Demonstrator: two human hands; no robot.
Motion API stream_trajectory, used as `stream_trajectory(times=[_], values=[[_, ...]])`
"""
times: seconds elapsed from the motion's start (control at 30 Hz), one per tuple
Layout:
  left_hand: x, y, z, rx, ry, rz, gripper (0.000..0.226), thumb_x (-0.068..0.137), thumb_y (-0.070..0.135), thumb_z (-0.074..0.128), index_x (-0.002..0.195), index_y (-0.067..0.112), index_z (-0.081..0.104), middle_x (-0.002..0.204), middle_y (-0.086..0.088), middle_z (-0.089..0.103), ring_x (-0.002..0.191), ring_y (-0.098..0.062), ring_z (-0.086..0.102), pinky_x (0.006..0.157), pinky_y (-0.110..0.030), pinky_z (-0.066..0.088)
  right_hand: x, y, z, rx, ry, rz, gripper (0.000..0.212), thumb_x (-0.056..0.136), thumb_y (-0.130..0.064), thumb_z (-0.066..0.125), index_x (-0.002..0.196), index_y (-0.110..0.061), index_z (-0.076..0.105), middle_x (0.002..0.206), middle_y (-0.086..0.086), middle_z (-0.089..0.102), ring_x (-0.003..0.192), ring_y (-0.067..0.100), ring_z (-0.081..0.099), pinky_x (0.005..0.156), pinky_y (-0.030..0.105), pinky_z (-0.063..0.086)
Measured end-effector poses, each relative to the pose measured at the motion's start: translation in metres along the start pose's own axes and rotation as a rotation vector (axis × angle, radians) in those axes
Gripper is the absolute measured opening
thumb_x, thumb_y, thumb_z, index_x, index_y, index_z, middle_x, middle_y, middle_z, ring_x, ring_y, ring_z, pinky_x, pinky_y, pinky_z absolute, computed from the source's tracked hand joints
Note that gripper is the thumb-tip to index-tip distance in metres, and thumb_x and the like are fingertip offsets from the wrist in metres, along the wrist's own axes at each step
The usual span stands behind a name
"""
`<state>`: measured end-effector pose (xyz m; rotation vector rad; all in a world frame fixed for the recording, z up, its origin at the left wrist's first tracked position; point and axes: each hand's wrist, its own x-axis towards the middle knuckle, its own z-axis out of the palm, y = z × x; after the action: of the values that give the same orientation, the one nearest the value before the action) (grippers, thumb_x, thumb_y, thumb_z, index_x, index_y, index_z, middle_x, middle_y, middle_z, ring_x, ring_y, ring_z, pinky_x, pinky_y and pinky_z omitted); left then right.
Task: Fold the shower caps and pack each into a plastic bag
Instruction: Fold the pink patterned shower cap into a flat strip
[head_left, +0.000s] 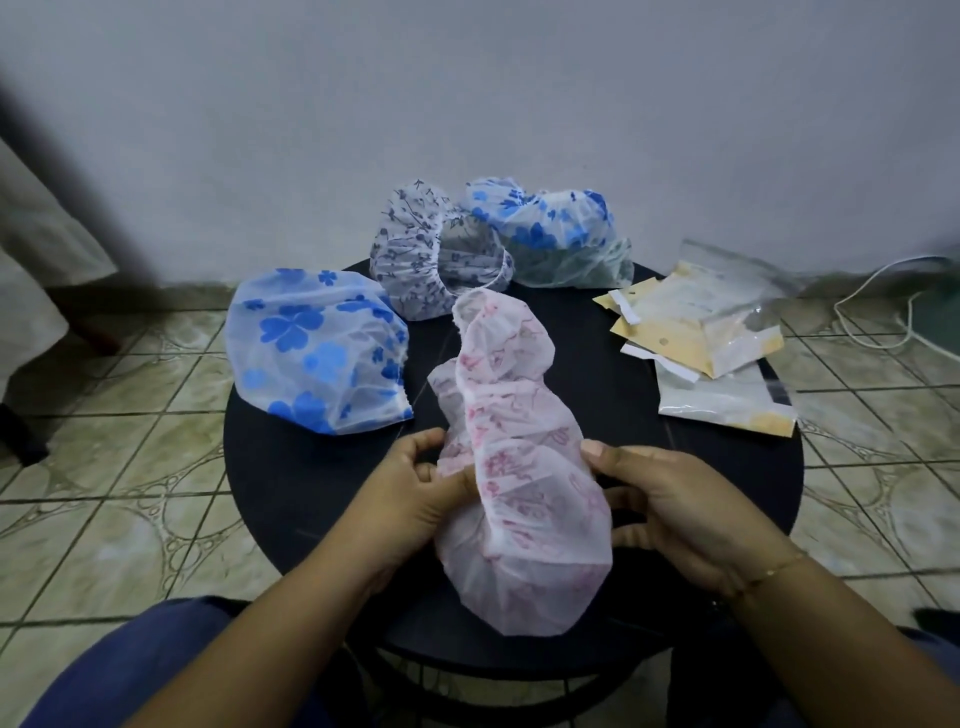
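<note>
A pink-patterned shower cap (511, 457) lies bunched lengthwise over the middle of the round black table (291, 467). My left hand (415, 499) grips its left edge and my right hand (670, 504) pinches its right edge. A blue-flowered cap (317, 348) sits at the left. A grey-flowered cap (415, 249) and another blue-flowered cap (561, 234) stand at the back. A pile of clear plastic bags (706, 332) with yellow card backing lies at the right.
A white wall rises behind the table and tiled floor (130, 467) surrounds it. A white cable (883, 312) runs over the floor at the far right. A pale cloth (31, 249) hangs at the left edge. My blue-clad legs sit under the table's near edge.
</note>
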<state>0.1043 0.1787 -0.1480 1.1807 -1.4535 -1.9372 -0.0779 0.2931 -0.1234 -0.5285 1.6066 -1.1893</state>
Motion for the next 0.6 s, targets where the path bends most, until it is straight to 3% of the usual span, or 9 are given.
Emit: stream_trajectory(times=[0.13,0.27,0.33,0.4,0.43,0.5,0.6], values=[[-0.002,0.0,-0.001,0.037,0.029,0.056,0.108,0.04,0.05,0.088,0.132,0.02,0.04,0.099,-0.012,0.072,0.092,-0.02,0.07,0.089,-0.037,0.052,-0.001,0.0,-0.002,0.004,0.069,-0.002,0.027,0.086,-0.019,0.063,0.096,0.006,0.066,0.089,0.016,0.07,0.083,0.028,0.063,0.072,0.042,0.053],[0.001,0.001,-0.011,-0.05,0.126,0.061,0.097,0.046,0.038,0.084,0.132,0.019,0.044,0.098,-0.011,0.072,0.093,-0.024,0.069,0.09,-0.045,0.051,0.002,0.0,-0.015,-0.151,0.212,-0.051,0.021,0.087,-0.022,0.06,0.088,-0.003,0.068,0.094,0.013,0.071,0.089,0.025,0.063,0.062,0.035,0.048],[0.0,0.002,-0.018,-0.033,0.156,0.062,0.089,0.048,0.034,0.088,0.127,0.023,0.048,0.097,-0.017,0.071,0.087,-0.03,0.066,0.072,-0.045,0.055,0.001,-0.001,-0.023,-0.26,0.285,-0.063,0.018,0.087,-0.021,0.059,0.08,-0.007,0.067,0.088,0.01,0.069,0.084,0.022,0.061,0.06,0.031,0.042],[-0.003,0.002,-0.026,0.054,0.188,0.07,0.08,0.05,0.033,0.084,0.122,0.027,0.049,0.088,-0.016,0.07,0.07,-0.028,0.062,0.044,-0.03,0.048,-0.001,0.0,-0.033,-0.34,0.333,-0.069,0.018,0.086,-0.016,0.059,0.073,-0.005,0.065,0.08,0.011,0.066,0.074,0.022,0.059,0.062,0.031,0.041],[-0.003,0.0,-0.031,0.09,0.204,0.071,0.079,0.054,0.03,0.082,0.125,0.026,0.047,0.078,-0.011,0.069,0.061,-0.025,0.059,0.038,-0.026,0.042,-0.002,0.001,-0.037,-0.371,0.349,-0.065,0.018,0.085,-0.014,0.059,0.071,-0.003,0.064,0.076,0.012,0.064,0.07,0.023,0.057,0.064,0.032,0.041],[-0.003,-0.003,-0.039,0.129,0.219,0.065,0.079,0.062,0.019,0.081,0.131,0.021,0.042,0.063,-0.001,0.066,0.049,-0.02,0.052,0.034,-0.022,0.038,-0.003,0.003,-0.045,-0.453,0.374,-0.041,0.018,0.084,-0.01,0.06,0.071,0.002,0.064,0.069,0.013,0.061,0.065,0.024,0.055,0.061,0.03,0.041],[-0.004,-0.007,-0.043,0.169,0.213,0.066,0.075,0.069,0.011,0.079,0.132,0.019,0.039,0.061,0.001,0.066,0.045,-0.018,0.051,0.035,-0.021,0.038,-0.004,0.008,-0.049,-0.624,0.341,-0.019,0.022,0.084,-0.011,0.06,0.066,0.001,0.063,0.059,0.007,0.056,0.054,0.017,0.049,0.046,0.021,0.037]])
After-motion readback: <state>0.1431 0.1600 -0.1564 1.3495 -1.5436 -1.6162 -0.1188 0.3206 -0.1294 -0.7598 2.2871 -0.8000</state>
